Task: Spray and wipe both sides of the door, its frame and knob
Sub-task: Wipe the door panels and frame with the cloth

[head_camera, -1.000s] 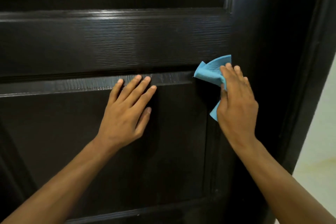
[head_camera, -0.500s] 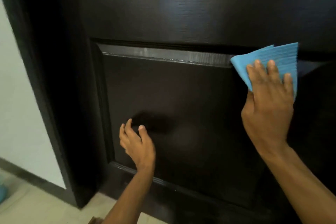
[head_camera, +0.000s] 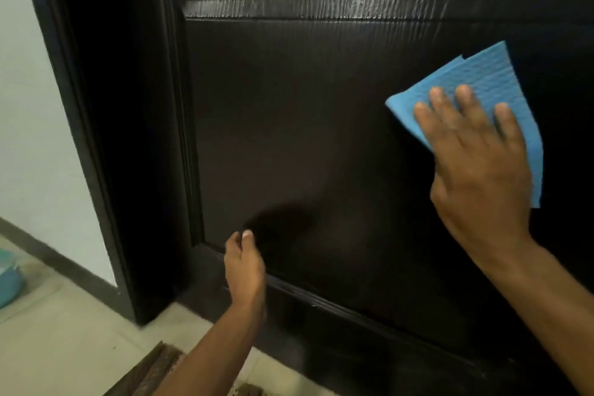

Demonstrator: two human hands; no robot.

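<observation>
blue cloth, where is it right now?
Head view, right side: the folded blue textured cloth lies flat on the dark door's lower panel, under the right hand's straight fingers.

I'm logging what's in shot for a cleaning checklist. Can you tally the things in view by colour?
Blue: 2, the cloth under the right hand and a blue thing on the floor at the left edge
Black: 2, the door and its frame
Brown: 1, the mat
Total: 5

Right hand (head_camera: 479,164) flat, fingers (head_camera: 463,106) straight; left hand (head_camera: 245,262) loosely curled.
</observation>
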